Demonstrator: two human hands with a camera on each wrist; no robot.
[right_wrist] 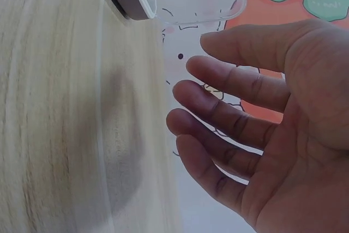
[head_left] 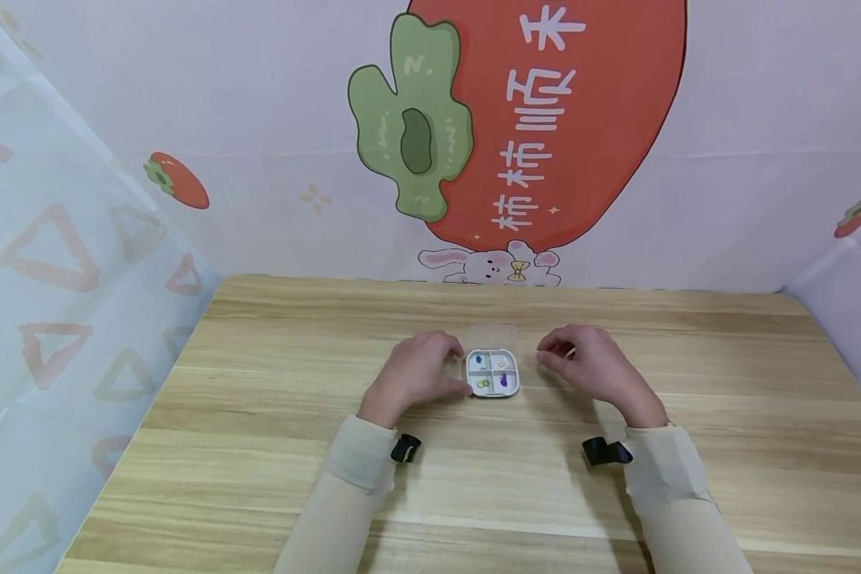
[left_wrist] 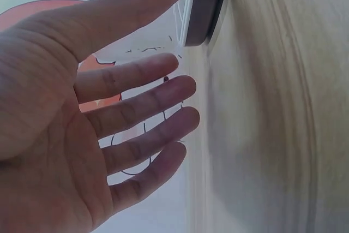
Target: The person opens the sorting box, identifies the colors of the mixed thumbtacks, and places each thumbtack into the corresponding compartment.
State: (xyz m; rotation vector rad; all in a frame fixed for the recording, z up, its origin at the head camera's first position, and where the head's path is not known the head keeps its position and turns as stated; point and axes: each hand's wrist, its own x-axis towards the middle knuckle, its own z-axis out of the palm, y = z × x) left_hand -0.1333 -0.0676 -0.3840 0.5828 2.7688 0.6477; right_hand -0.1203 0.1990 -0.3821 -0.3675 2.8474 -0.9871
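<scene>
A small white pill box (head_left: 492,373) with four compartments lies on the wooden table, its clear lid (head_left: 491,335) raised at the far side. Small colored pieces sit in the compartments: blue, pale, yellow-green and purple (head_left: 504,380). My left hand (head_left: 418,371) is just left of the box, its thumb at the near left corner and its other fingers spread; the left wrist view shows the thumb tip against the box edge (left_wrist: 206,9). To the right, apart from the box, my right hand (head_left: 590,363) hovers with loosely bent fingers and holds nothing.
The wooden table (head_left: 273,478) reaches back to a white printed cloth (head_left: 287,96) with a large red fruit drawing. Another patterned cloth (head_left: 79,319) hangs along the left side. Black straps (head_left: 606,452) are at both wrists, over pale sleeves.
</scene>
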